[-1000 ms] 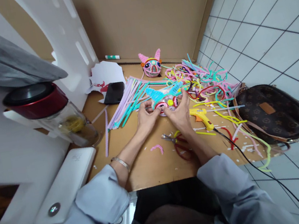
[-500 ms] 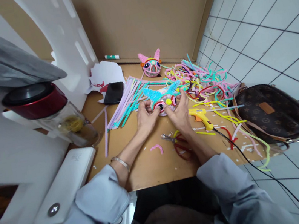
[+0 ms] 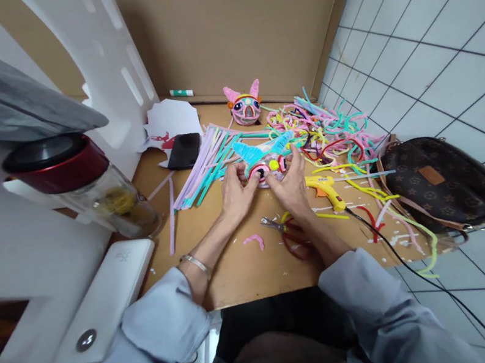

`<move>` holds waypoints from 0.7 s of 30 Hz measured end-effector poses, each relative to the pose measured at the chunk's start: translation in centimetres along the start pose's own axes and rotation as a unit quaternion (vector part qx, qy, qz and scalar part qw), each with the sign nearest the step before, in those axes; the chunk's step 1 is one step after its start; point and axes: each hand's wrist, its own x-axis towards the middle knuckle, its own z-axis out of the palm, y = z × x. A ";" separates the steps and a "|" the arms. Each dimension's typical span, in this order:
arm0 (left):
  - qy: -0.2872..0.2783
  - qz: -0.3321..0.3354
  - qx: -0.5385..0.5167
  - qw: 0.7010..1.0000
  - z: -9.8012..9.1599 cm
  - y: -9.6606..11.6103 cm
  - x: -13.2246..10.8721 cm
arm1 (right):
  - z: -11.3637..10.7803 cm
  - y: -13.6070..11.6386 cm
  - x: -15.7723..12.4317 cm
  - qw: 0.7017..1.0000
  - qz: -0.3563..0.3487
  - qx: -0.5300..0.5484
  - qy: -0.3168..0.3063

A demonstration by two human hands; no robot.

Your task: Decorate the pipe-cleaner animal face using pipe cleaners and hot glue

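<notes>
Both my hands hold a pipe-cleaner animal head (image 3: 256,154) with blue ears, pink-rimmed dark eyes and a yellow dot between them. My left hand (image 3: 239,193) is closed around its left side, the thumb pressed near one eye. From the right, my right hand (image 3: 290,183) grips the other side, thumb at the front and fingers by the right ear. The underside is hidden by my hands. Scissors with red handles (image 3: 296,240) lie below my right wrist. A curved pink pipe-cleaner piece (image 3: 253,240) rests left of them.
A yellow glue gun (image 3: 328,190) with a black cord lies at right, near a brown handbag (image 3: 447,181). Behind are a finished-looking pink-eared head (image 3: 246,108), tangled pipe cleaners (image 3: 331,129) and straight ones (image 3: 203,166). A phone (image 3: 184,151) and glass bottle (image 3: 115,196) are left.
</notes>
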 end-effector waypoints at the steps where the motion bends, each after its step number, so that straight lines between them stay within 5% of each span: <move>1: 0.000 0.001 -0.002 1.000 0.0 0.0 0.0 | 0.0 0.0 0.0 1.000 0.000 -0.004 0.002; 21: 0.012 -0.036 -0.024 0.999 0.2 0.6 0.1 | 0.0 -0.4 -0.1 1.000 0.013 0.001 -0.006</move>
